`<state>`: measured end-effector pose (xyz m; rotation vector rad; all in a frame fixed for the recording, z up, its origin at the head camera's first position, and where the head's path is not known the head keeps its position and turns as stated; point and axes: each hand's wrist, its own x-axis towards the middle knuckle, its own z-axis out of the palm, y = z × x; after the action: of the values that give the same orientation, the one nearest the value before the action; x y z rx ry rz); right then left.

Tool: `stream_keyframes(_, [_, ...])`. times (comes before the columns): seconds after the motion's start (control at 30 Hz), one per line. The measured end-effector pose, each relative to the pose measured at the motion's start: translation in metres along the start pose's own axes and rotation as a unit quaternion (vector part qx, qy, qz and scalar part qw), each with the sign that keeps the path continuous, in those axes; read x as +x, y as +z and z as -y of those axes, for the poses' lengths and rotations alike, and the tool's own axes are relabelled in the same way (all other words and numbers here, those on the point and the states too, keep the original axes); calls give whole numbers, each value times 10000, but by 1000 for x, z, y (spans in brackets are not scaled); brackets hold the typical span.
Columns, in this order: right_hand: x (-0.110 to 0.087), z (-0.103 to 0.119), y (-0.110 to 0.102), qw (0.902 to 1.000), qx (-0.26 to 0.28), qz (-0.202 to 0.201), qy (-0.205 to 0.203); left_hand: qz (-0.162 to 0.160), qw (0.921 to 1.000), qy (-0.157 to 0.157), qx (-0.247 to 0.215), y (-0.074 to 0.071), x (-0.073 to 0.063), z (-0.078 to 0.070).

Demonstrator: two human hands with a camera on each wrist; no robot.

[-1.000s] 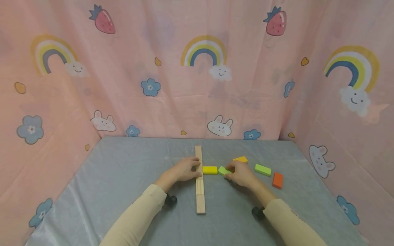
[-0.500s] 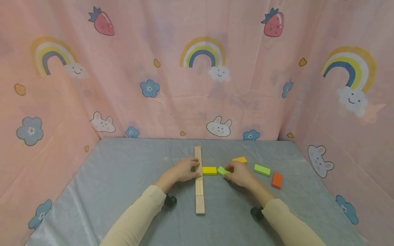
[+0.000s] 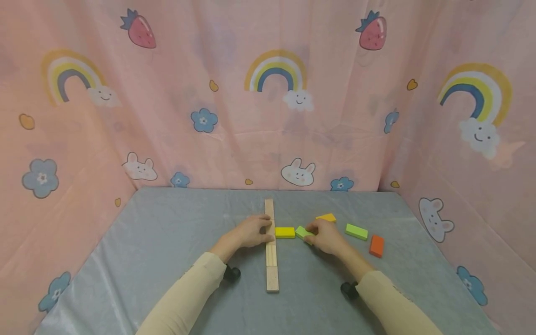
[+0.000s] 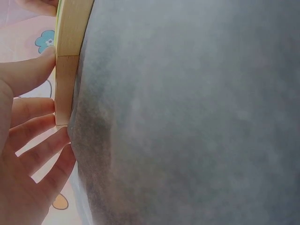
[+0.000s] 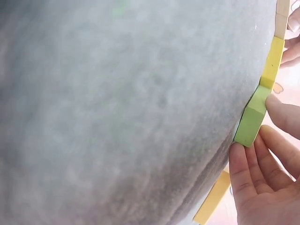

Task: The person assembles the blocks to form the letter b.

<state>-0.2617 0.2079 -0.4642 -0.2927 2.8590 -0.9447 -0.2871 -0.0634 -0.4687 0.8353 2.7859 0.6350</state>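
On a grey-covered tabletop (image 3: 201, 207), a pale wooden row of blocks (image 3: 271, 256) is running down the middle, from near the far edge toward the near one. A person's left hand (image 3: 250, 231) is resting its extended fingertips on the row. A yellow block (image 3: 284, 232) is reaching from it toward the right edge. Just beyond, the right hand (image 3: 328, 236) is pinching a slanted green block (image 3: 302, 233). An amber block (image 3: 325, 217), a lime block (image 3: 357, 231) and an orange block (image 3: 376, 245) are lying toward the far right corner.
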Motion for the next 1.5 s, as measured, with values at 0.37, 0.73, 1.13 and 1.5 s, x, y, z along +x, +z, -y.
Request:
stream_keyframes(0.37, [-1, 0, 2, 9999, 40, 2, -148, 13, 10000, 13, 22, 2, -1, 2])
stream_keyframes(0.73, [-7, -10, -6, 9990, 189, -68, -408, 49, 10000, -45, -67, 3, -2, 5])
stream_keyframes(1.13, [-35, -21, -37, 9963, -322, -190, -775, 49, 9999, -86, 18, -1, 0, 3])
stream_keyframes(1.5, [-64, -44, -62, 9955, -481, -358, -738, 64, 9999, -70, 37, -2, 2, -3])
